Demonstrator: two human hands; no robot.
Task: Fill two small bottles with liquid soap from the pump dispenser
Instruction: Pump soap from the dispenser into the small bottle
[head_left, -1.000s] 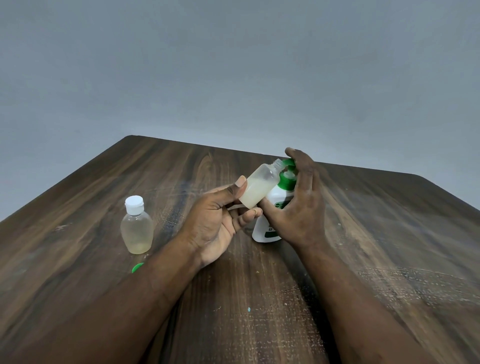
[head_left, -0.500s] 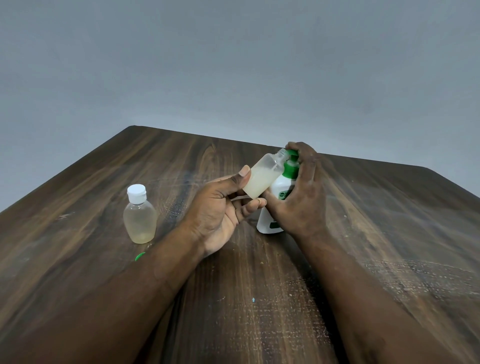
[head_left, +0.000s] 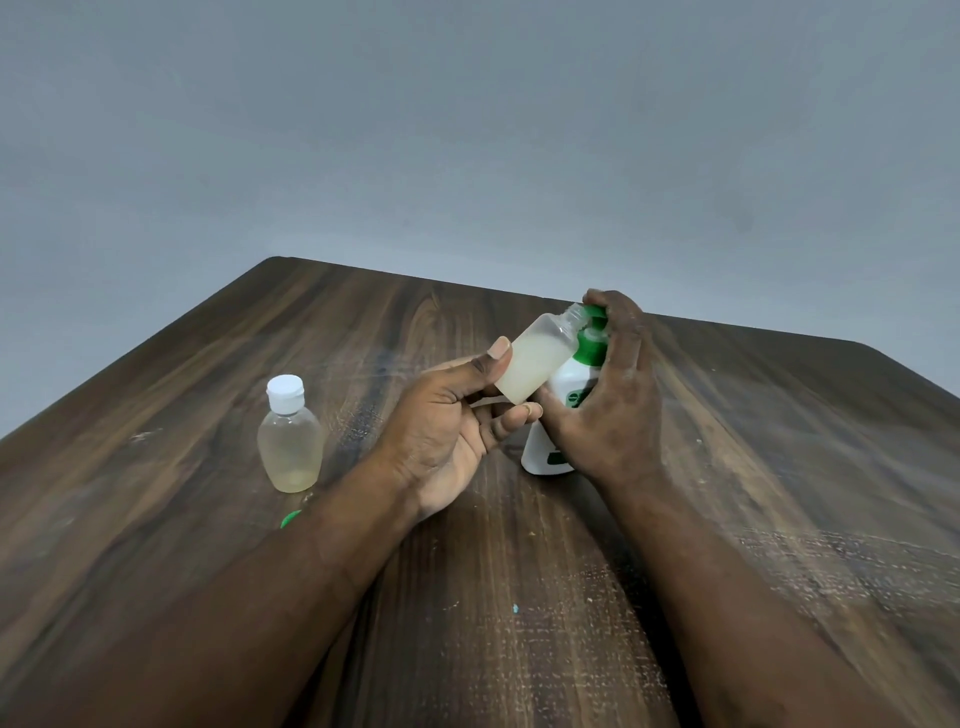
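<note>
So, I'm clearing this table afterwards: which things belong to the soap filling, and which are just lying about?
In the job: open small bottle, held by the left hand; pump dispenser, under the right hand; capped bottle, standing aside.
Lying about: green cap by the left forearm, perhaps the open bottle's; speck on the table.

A plain indoor room: worn wooden table (head_left: 519, 649), grey wall (head_left: 467, 130).

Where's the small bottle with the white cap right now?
In the head view, the white-capped bottle stands upright on the wooden table, left of the left hand and apart from it, with a small green piece just nearer the camera.
</note>
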